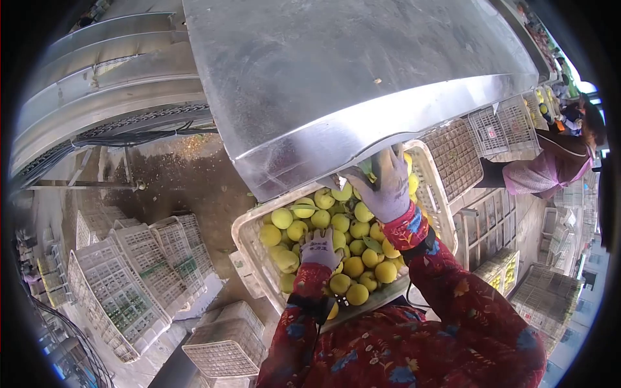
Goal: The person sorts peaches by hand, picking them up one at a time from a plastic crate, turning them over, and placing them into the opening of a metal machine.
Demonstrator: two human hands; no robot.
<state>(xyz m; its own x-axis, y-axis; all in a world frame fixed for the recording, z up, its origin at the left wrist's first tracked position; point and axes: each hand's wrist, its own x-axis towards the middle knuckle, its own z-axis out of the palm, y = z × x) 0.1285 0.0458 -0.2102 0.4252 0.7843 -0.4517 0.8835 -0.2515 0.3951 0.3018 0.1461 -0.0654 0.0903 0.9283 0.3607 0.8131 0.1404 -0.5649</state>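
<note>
A white plastic crate (242,242) full of yellow-green fruit (357,266) stands in front of my body, against the edge of a metal table (362,77). My left hand (320,249), in a grey-purple glove, lies over the fruit at the crate's left middle, with its fingertips among the fruit. What it may grip is hidden. My right hand (387,184), gloved too, is at the crate's far side beside the metal edge, its fingers pointing away from me. A green leaf and some fruit are next to it; its palm side is hidden.
Stacked crates (132,278) stand on the floor at the left, and another crate (223,349) is at the lower left. More crates (453,155) line the right. A person in a pink garment (540,171) is at the far right. Cables run along metal rails, upper left.
</note>
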